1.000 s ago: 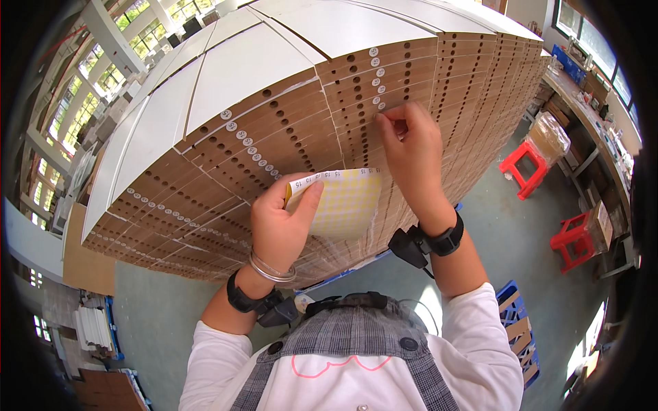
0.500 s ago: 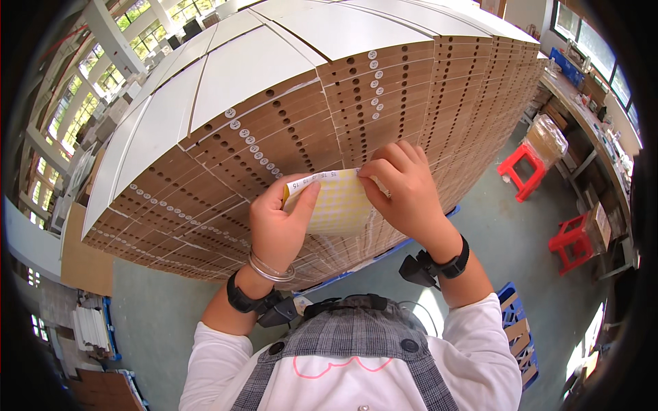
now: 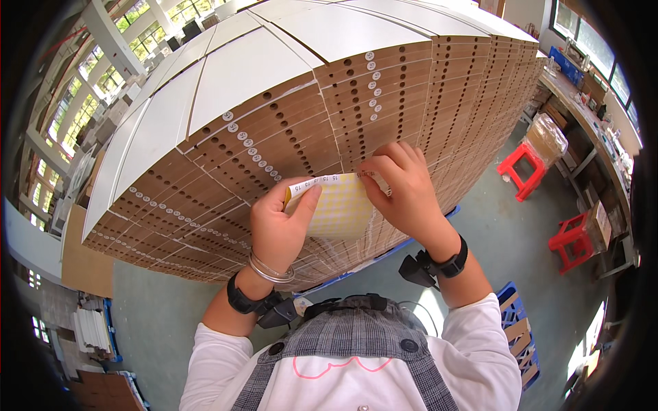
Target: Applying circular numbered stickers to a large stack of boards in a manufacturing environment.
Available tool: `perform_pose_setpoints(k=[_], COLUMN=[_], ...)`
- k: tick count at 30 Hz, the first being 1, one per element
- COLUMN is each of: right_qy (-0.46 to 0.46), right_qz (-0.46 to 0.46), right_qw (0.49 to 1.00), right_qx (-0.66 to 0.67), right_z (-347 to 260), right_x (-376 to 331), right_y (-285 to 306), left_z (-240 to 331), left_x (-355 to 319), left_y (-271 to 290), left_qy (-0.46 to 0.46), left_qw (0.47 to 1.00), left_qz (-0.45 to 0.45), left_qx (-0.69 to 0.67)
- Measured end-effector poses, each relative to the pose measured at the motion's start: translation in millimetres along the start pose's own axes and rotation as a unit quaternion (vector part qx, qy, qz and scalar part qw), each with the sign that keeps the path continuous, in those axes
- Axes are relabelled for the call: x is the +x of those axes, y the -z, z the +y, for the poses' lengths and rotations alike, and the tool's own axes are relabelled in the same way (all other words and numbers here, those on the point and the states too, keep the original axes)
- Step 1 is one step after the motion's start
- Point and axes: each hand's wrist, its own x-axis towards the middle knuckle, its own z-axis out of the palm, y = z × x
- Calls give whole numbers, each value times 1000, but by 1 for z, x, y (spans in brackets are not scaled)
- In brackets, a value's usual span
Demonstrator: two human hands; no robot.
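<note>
A yellow-and-white sticker sheet [image 3: 339, 209] is held up between my hands, its top edge folded over with a row of small printed labels. My left hand [image 3: 281, 222] grips the sheet's left end, thumb in front and fingers behind. At its upper right corner, the thumb and forefinger of my right hand [image 3: 404, 195] pinch together on the edge; whether a label is between them is too small to tell. Just beyond stands a big stack of white-topped boards [image 3: 384, 89], with drilled brown edges. Round white stickers [image 3: 248, 142] run in rows down those edges.
Red plastic stools [image 3: 524, 171] with wrapped boxes stand on the floor to the right, before a long workbench [image 3: 582, 103]. A blue pallet [image 3: 519, 335] lies near my right elbow. More stacked boards [image 3: 90, 327] are at the lower left.
The sheet's folded top edge has tilted slightly and its labels show a little lower. Both hands keep nearly the same place and hold.
</note>
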Motion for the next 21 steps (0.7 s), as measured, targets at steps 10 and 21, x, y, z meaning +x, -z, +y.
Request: perform_pose_setpoints(k=[10,21], right_qy=[25,-327], right_qz=[1,114], right_qw=[999,898], right_qx=[-35,270], right_z=[-3,24], right_x=[-2,5], right_y=[2,-12], left_z=[1,-1], left_x=[-1,-1], left_y=[0,0], left_qy=[6,17], left_qw=[1000,1000], left_qz=[-12,5], left_qx=[2,5])
